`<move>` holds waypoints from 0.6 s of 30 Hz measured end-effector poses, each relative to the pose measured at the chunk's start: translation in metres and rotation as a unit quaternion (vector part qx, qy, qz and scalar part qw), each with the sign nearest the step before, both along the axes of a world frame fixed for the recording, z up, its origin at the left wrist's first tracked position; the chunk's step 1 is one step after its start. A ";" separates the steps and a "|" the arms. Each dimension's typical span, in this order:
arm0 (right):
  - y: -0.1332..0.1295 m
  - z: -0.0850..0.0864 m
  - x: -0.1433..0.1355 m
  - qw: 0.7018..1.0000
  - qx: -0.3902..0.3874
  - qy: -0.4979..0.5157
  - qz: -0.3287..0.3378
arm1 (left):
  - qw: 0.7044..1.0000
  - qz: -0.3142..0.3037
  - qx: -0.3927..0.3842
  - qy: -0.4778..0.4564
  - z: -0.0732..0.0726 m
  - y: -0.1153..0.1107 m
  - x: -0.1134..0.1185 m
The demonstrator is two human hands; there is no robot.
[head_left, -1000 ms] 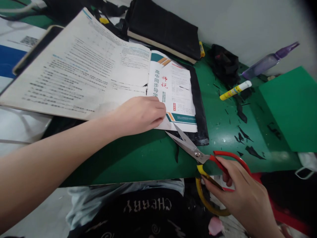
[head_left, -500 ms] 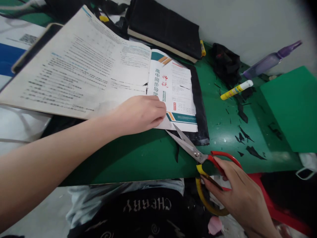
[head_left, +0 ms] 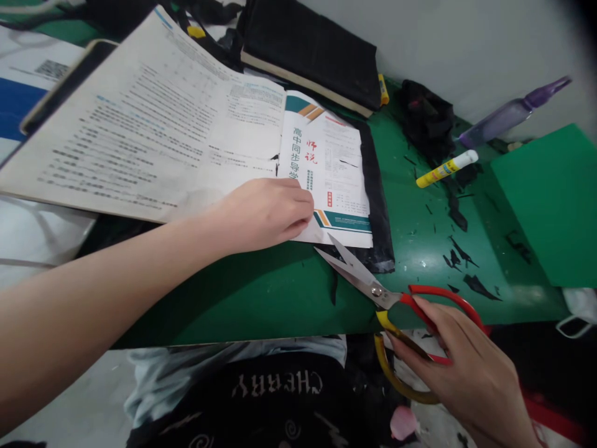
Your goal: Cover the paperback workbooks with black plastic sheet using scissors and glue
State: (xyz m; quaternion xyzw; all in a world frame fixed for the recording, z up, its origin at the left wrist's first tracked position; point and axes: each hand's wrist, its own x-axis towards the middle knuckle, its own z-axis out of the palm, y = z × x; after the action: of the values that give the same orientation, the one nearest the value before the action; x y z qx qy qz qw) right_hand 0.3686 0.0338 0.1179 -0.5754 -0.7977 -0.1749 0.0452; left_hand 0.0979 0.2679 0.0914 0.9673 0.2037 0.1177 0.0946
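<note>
Right fingers (head_left: 437, 318) grip gaping scissors (head_left: 376, 291). Left fingers (head_left: 301, 207) (bunched, hold unclear) sit near their ten o'clock; a slip could cut skin.

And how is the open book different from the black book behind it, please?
The open book shows printed pages; the black book is closed. The left hand lies over the open book's lower edge; no hand touches the black book. Both have pale pages.

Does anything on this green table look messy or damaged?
Yes: jagged black scraps lie strewn over the table, near the glue stick, like unswept litter. A dark sliver also marks the right page of the open booklet; whether scrap or tear is unclear.
</note>
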 end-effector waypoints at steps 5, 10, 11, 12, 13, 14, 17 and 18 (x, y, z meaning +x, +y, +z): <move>0.001 0.003 -0.002 1.000 0.007 -0.007 0.005 | 1.000 -0.001 -0.001 -0.007 0.000 0.000 0.000; 0.001 0.002 -0.004 1.000 -0.001 0.011 -0.016 | 1.000 -0.002 -0.008 -0.016 0.000 0.000 0.001; 0.001 0.001 -0.005 1.000 -0.003 0.013 -0.016 | 1.000 -0.002 -0.010 -0.017 0.000 0.000 0.001; 0.001 0.001 -0.005 1.000 -0.003 0.015 -0.014 | 1.000 -0.002 -0.011 -0.017 0.001 0.000 0.001; 0.001 0.001 -0.005 1.000 -0.004 0.015 -0.013 | 1.000 -0.003 -0.011 -0.016 0.001 0.000 0.001; 0.001 0.000 -0.005 1.000 -0.004 0.014 -0.014 | 1.000 -0.003 -0.010 -0.014 0.001 0.000 0.001; 0.001 0.000 -0.005 1.000 -0.002 0.015 -0.017 | 1.000 -0.004 -0.006 -0.013 0.001 0.000 0.001; 0.001 -0.001 -0.005 1.000 -0.001 0.016 -0.017 | 1.000 -0.004 -0.008 -0.016 0.001 0.000 0.001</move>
State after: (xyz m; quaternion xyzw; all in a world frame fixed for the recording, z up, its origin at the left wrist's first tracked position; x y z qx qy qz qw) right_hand 0.3638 0.0349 0.1171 -0.5918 -0.7869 -0.1659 0.0544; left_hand 0.0985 0.2674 0.0928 0.9653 0.1994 0.1308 0.1060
